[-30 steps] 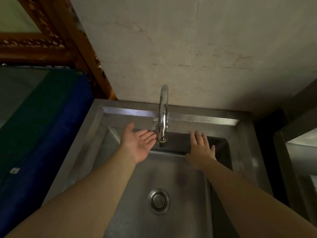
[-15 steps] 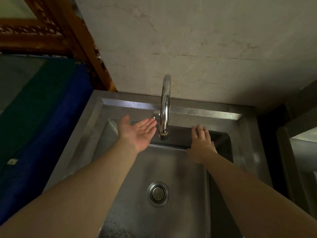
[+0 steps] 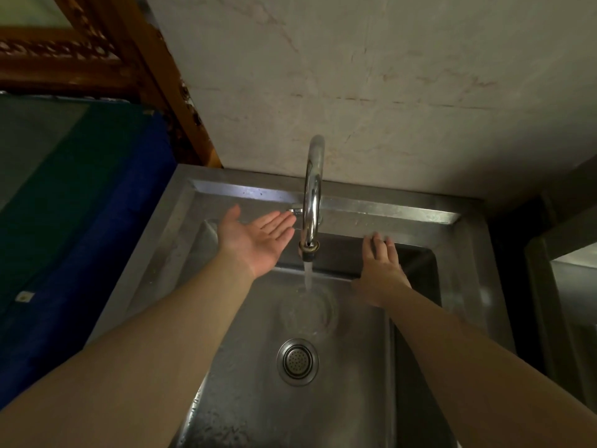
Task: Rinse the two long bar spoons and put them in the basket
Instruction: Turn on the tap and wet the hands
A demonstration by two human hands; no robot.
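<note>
Presently: left hand point(image 3: 255, 239) palm-up, grip open and empty, beside running tap point(image 3: 312, 195); right hand point(image 3: 381, 273) flat, grip open, over steel sink point(image 3: 355, 367) (spoons, basket out of view).

Water point(image 3: 308, 276) now runs from the faucet point(image 3: 312, 195), where none ran before, and ripples spread below the spout (just behind the drain point(image 3: 297, 361)). The left hand point(image 3: 258, 237) has shifted closer to the faucet.

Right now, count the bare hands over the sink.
2. The left hand is open, palm up, left of the faucet. The right hand is palm down, right of the water stream. None look hidden.
</note>
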